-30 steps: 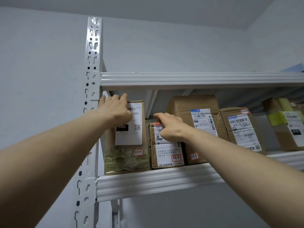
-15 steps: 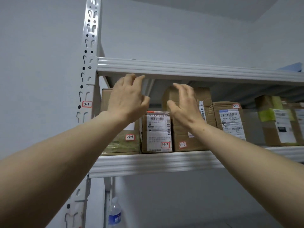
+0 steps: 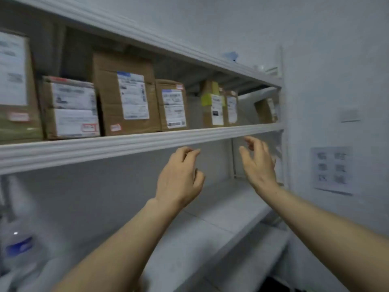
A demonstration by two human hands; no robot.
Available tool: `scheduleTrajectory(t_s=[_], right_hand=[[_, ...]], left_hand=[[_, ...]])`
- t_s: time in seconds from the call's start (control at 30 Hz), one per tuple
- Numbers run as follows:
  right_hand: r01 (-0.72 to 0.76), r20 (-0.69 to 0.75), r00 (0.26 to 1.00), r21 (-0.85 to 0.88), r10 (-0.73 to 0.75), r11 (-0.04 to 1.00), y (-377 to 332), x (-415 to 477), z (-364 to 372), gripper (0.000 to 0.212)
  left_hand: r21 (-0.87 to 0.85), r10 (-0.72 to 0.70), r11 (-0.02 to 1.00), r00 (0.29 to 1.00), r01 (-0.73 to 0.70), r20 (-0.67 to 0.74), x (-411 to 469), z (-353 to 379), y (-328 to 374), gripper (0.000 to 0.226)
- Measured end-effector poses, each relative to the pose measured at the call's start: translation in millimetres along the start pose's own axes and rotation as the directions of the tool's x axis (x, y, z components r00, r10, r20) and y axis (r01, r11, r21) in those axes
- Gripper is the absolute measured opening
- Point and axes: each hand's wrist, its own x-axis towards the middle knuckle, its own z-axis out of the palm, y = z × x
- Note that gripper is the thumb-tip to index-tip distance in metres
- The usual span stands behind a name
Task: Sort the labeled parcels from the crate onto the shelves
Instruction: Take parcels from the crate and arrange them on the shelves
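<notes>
Several brown cardboard parcels with white labels stand in a row on the white metal shelf [image 3: 147,142]: a small one [image 3: 69,107] at the left, a taller one [image 3: 126,93] beside it, then another [image 3: 171,106], and a yellow-taped one [image 3: 211,104] farther right. My left hand [image 3: 179,178] and my right hand [image 3: 257,163] hang in the air below that shelf's front edge, fingers loosely curved, holding nothing. No crate is in view.
A lower white shelf board [image 3: 210,224] runs beneath my hands. A plastic water bottle [image 3: 17,247] stands at the lower left. On the wall at right hang a paper sheet [image 3: 332,170] and a switch plate [image 3: 349,114]. The frame is motion-blurred.
Both hands let go of the two leftmost parcels, pulled back and dropped below the shelf. The view swung to the right along the shelf.
</notes>
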Motion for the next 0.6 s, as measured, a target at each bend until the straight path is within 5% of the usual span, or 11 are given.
scheduleTrajectory(t_s=[0.17,0.3,0.6], right_hand=[[-0.295,0.06,0.943,-0.308,0.328,0.904,77.8,-70.1,-109.0,0.037],[-0.504,-0.015,0.836,-0.418,0.549,0.756,117.7,-129.2,-220.9,0.06],[-0.738,-0.328,0.656,-0.469,0.68,0.486,185.5,-225.7,-506.5,0.079]], left_hand=[[-0.137,-0.003,0.989,0.95,0.048,0.313,-39.3,86.3,92.3,0.061],[-0.212,0.093,0.977,0.851,0.021,0.518,-64.0,142.3,197.1,0.05],[-0.466,0.492,0.849,0.697,-0.25,0.522,-110.6,190.4,513.3,0.048]])
